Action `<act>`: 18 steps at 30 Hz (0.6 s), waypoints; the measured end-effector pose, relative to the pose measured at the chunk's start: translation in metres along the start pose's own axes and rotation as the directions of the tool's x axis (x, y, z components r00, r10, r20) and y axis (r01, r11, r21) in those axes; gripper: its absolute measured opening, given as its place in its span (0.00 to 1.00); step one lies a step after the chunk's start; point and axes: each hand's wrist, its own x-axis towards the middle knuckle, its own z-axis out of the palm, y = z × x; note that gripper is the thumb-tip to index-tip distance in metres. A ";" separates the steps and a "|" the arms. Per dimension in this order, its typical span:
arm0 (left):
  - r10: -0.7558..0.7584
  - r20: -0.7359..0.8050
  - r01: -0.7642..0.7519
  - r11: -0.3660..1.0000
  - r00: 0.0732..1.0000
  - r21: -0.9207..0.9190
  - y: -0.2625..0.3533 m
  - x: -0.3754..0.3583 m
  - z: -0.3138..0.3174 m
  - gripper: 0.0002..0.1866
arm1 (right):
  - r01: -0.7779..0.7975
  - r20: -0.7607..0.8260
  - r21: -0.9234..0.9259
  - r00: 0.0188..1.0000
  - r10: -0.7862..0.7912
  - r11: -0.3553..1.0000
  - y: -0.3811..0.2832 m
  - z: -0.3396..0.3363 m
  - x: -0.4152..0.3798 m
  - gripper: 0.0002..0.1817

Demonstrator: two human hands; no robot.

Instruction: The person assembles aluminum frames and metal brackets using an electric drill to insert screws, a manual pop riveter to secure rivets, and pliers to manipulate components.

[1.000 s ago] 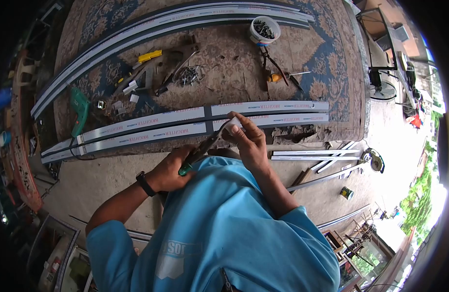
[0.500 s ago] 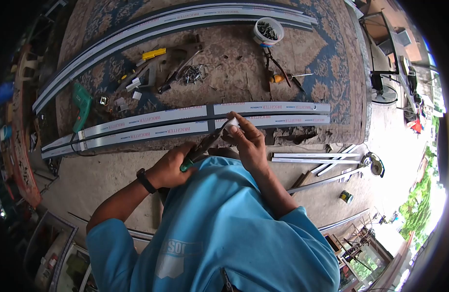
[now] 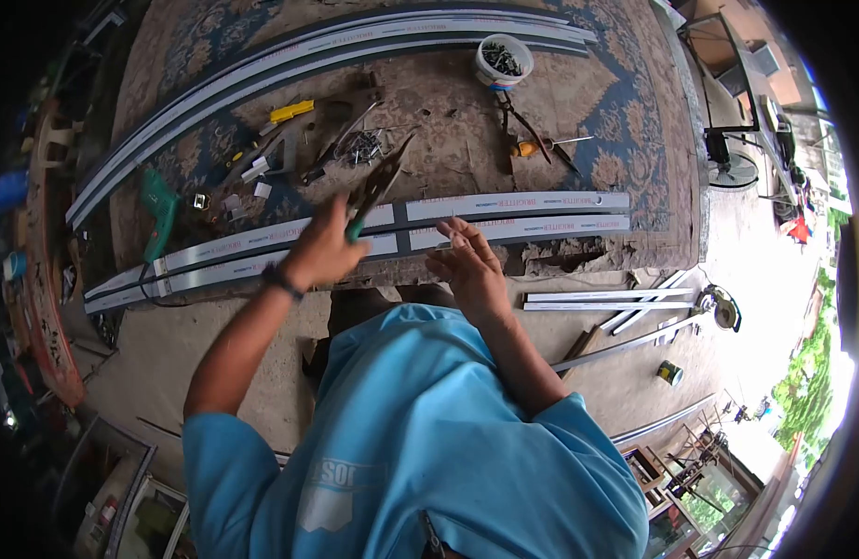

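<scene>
My left hand (image 3: 322, 244), with a dark band at its wrist, is closed around green-handled snips (image 3: 385, 177). Their dark jaws point up and away over the carpeted table. To the right, my right hand (image 3: 473, 270) pinches a small whitish piece (image 3: 455, 239) between thumb and fingers; its shape is mostly hidden. Both hands are by the near edge of the table, at two long aluminium profiles (image 3: 504, 228) with printed white film. A gap separates the snips from the small piece.
A green drill (image 3: 157, 214) lies left on the carpet. Farther back are a white tub of screws (image 3: 504, 61), a yellow-handled screwdriver (image 3: 532, 147), a yellow cutter (image 3: 291, 112), loose screws (image 3: 362, 147) and more long profiles (image 3: 355, 39). A circular saw (image 3: 720, 307) stands on the floor at right.
My left hand has moved up and away with the snips, which have left the small white piece. My right hand stays nearly in place, still pinching the piece.
</scene>
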 end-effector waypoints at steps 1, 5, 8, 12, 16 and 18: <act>0.113 -0.049 -0.104 0.984 0.992 0.147 -0.014 0.031 0.003 0.43 | -0.037 0.006 0.060 0.999 0.037 0.997 0.000 -0.005 0.000 0.22; 0.082 -0.165 -0.015 0.928 0.983 0.372 0.004 0.138 0.023 0.41 | 0.002 -0.033 -0.138 0.999 -0.007 0.990 0.005 -0.009 -0.006 0.24; -0.043 -0.164 0.115 0.879 0.986 0.463 0.014 0.201 0.054 0.43 | -0.011 -0.032 -0.221 0.999 0.004 0.975 0.017 -0.020 -0.013 0.25; 0.117 -0.212 -0.033 0.932 0.970 0.362 0.008 0.206 0.071 0.48 | -0.020 -0.069 -0.542 0.997 -0.020 0.840 0.033 -0.047 -0.024 0.20; 0.285 -0.379 -0.302 0.953 0.880 0.018 -0.029 0.130 -0.038 0.40 | -0.082 -0.157 -0.744 0.986 -0.054 0.663 0.068 -0.061 -0.028 0.17; 0.314 -0.593 -0.181 0.945 0.741 0.274 -0.098 0.081 -0.107 0.38 | 0.007 -0.076 -0.898 0.982 -0.171 0.441 0.100 -0.044 -0.021 0.18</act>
